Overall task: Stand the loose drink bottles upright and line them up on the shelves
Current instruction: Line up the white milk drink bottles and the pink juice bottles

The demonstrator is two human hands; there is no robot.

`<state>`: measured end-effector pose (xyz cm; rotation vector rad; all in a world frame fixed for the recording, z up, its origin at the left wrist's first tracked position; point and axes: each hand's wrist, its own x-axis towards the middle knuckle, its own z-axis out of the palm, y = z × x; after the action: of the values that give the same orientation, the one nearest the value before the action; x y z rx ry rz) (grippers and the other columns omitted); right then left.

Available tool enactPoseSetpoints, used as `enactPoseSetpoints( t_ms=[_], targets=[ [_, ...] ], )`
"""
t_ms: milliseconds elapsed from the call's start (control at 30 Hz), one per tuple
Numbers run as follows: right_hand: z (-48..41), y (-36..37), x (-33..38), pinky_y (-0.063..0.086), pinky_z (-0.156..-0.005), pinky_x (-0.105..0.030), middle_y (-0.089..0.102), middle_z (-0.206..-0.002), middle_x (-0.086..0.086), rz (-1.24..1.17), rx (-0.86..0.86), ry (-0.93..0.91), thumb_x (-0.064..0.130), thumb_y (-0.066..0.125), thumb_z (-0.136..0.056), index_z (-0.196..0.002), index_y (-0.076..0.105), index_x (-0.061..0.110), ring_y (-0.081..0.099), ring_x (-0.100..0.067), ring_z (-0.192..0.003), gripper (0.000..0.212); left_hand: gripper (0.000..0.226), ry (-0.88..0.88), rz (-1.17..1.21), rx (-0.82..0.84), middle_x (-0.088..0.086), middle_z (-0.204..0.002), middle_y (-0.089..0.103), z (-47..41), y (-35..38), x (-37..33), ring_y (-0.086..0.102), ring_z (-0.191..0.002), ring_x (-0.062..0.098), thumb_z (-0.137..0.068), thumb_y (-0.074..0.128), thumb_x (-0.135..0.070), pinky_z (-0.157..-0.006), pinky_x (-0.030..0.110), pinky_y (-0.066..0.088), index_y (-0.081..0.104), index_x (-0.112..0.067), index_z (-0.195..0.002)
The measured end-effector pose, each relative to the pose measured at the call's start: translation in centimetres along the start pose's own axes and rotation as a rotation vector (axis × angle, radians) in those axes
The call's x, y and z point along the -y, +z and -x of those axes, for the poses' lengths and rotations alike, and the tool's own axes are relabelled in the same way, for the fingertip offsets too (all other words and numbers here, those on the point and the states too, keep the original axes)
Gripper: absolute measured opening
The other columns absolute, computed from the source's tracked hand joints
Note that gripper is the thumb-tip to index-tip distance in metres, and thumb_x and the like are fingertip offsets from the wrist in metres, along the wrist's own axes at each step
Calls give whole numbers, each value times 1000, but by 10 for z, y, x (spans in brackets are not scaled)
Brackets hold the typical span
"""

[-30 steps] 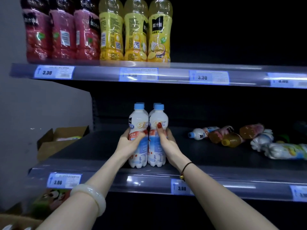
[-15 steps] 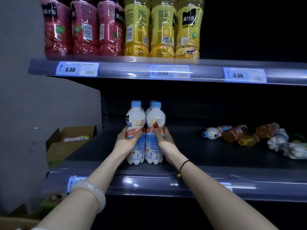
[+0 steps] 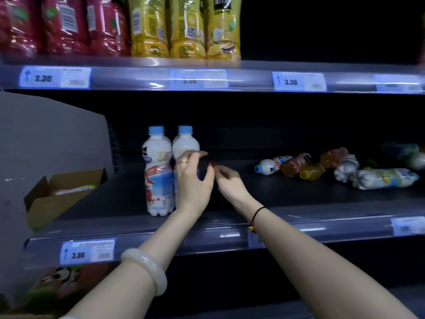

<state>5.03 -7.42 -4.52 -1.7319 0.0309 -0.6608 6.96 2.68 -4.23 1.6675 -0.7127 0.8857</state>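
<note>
White blue-capped bottles, gripped a moment earlier, are now released and left upright, side by side, at the lower shelf's left end, left hand and right hand loosely curled, empty.

Left hand covers the lower half of the right-side white bottle. Right hand: fingers partly hidden behind the left. Yellow bottles cut off at top edge.
</note>
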Motion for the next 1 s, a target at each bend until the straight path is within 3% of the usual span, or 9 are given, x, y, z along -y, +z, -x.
enactPoseSetpoints(
  t_ms=[133,200,333,467,600,700,800,900,1000],
  targets=[
    [-6,-60,-8,42,-73,0,63,-107,-8,113,-49,-57,4,50,-96,-117,61,-3,56,-11,-97,24,35,-6,39,115,8,-119,61,1,49,-19,53,-116,24,-84,55,-15,-104,31,37,63,-10,-118],
    [-11,-100,-16,40,-71,4,61,-110,-6,170,-80,-45,0,52,-94,-123,57,-2,54,-11,-101,29,39,-35,81,151,10,-126,58,3,78,-30,51,-120,24,-85,58,-6,-106,25,34,59,-8,-124],
    [-25,-185,-34,40,-78,-1,59,-118,-10,339,-107,-35,0,52,-93,-126,55,0,55,-16,-106,34,47,-152,194,235,12,-130,56,14,156,-57,52,-121,25,-85,62,-4,-107,35,39,53,-9,-131],
    [-35,-277,-45,40,-90,-12,60,-119,-15,460,-101,-15,-8,48,-89,-125,56,-2,56,-24,-113,38,48,-272,319,380,11,-123,60,23,245,-101,57,-109,20,-84,60,3,-87,12,41,52,-8,-131],
    [-45,-367,-58,44,-99,-38,59,-126,-14,897,-117,133,14,55,-82,-125,53,16,52,-35,-119,43,47,-278,339,543,11,-119,61,28,326,-131,58,-109,20,-82,61,5,-89,15,44,54,-5,-127],
    [-45,-415,-66,31,-109,-41,42,-141,-10,1230,-12,293,30,55,-83,-131,44,22,32,-34,-133,50,41,-307,331,627,18,-114,63,30,373,-142,61,-103,26,-82,59,7,-78,16,45,56,-2,-122],
    [-47,-442,-73,33,-100,-35,45,-136,-9,1158,119,240,34,55,-84,-131,47,21,36,-31,-127,49,22,-265,287,788,12,-96,65,31,401,-155,59,-90,18,-83,59,4,-74,20,46,65,-5,-102],
    [-52,-462,-69,46,-91,-35,65,-112,-11,756,-105,203,32,51,-81,-108,65,16,57,-31,-111,34,15,-229,180,727,12,-86,69,29,421,-161,61,-83,20,-83,56,-4,-75,30,48,70,-1,-88],
    [-52,-486,-65,46,-77,-34,65,-108,-13,980,-442,203,50,45,-88,-103,63,11,61,-34,-103,46,17,-205,37,685,8,-92,70,19,437,-163,65,-88,23,-84,55,-13,-80,32,50,69,-10,-93]
  ],
)
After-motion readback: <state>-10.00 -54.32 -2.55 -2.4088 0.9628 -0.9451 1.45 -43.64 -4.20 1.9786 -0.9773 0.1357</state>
